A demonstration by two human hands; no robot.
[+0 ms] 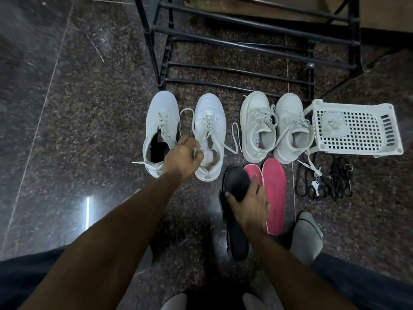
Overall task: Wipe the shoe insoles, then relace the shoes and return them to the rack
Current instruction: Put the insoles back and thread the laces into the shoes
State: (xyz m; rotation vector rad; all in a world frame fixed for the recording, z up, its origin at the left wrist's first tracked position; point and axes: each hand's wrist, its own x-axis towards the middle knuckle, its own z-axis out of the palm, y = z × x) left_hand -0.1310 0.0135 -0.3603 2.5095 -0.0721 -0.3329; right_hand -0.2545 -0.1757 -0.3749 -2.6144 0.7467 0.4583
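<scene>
Left hand (182, 158) pinches a lace (225, 144) at the shoe (210, 135), twelve o'clock. Right hand (250, 204) grips the black insole (237, 211), fingertips hidden beneath.

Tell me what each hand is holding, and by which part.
Right hand grips the black insole around its middle. Left hand pinches a shoelace of the white shoe.

Looks like a home entryway here: polished dark granite floor (67, 108) with tile seams, a black metal shoe rack (245, 45) standing against a wooden piece of furniture (380, 12), two pairs of white sneakers (230, 126) lined up before it, and a white plastic basket (357, 128) alongside
</scene>
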